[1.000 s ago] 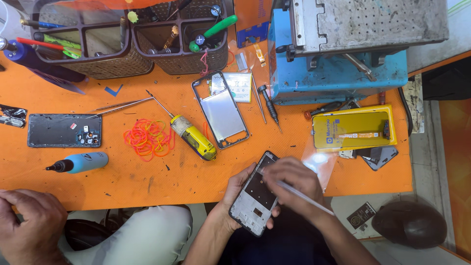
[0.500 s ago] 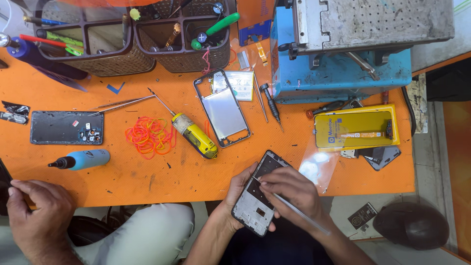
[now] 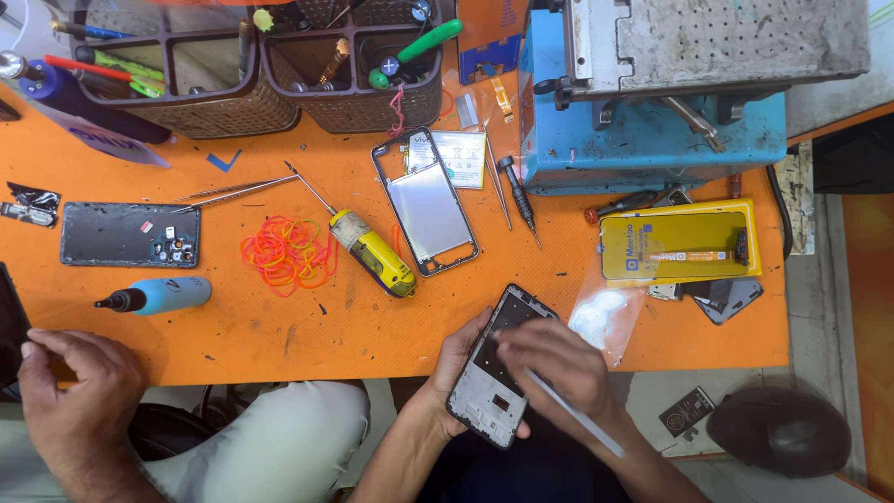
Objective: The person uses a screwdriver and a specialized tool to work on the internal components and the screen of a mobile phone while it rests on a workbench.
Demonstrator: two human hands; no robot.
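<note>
Black phone frame (image 3: 496, 367), already stripped and screenless, is gripped from below by the left hand (image 3: 453, 373), just off the table edge. Right hand (image 3: 557, 365) is pinched on a thin tool (image 3: 573, 413) pressed to its upper part; a second frame (image 3: 425, 203) lies beyond, so work is judged midway
</note>
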